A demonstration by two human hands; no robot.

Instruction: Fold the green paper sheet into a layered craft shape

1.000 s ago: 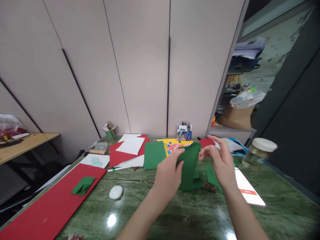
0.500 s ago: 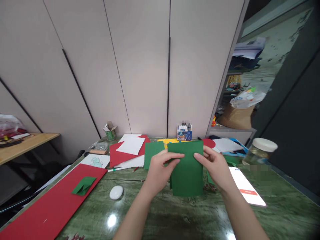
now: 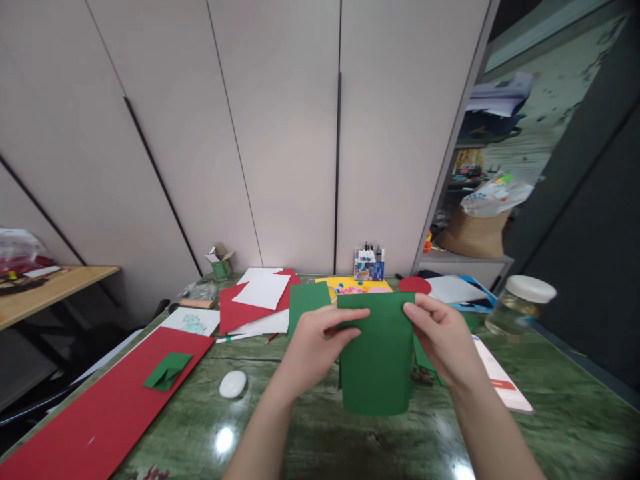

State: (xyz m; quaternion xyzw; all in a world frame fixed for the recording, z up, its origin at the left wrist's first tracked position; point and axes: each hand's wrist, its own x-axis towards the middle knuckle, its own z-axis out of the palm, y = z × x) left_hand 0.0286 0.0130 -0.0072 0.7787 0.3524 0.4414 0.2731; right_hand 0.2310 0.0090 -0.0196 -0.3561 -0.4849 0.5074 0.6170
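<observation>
A green paper sheet (image 3: 376, 363) hangs upright above the table, its lower edge slightly curved. My right hand (image 3: 440, 337) pinches its upper right corner, thumb on the near face. At the upper left edge is my left hand (image 3: 320, 340), index finger and thumb lying on the near face, the other fingers hidden behind the paper. Another green sheet (image 3: 305, 303) lies on the table just behind my left hand. Part of a further green piece (image 3: 424, 357) shows below my right hand.
Long red card (image 3: 110, 407) with a folded green piece (image 3: 167, 371) lies left. A white oval object (image 3: 233, 385) is near centre-left. Behind are white paper (image 3: 263, 291), a marker box (image 3: 369, 265) and yellow paper (image 3: 325, 281). A jar (image 3: 520, 307) and phone (image 3: 503, 380) stay right.
The green sheet has moved slightly down and toward me, and its top edge is lower. My right hand has shifted a little right along it to the corner. Pink bits behind it now show.
</observation>
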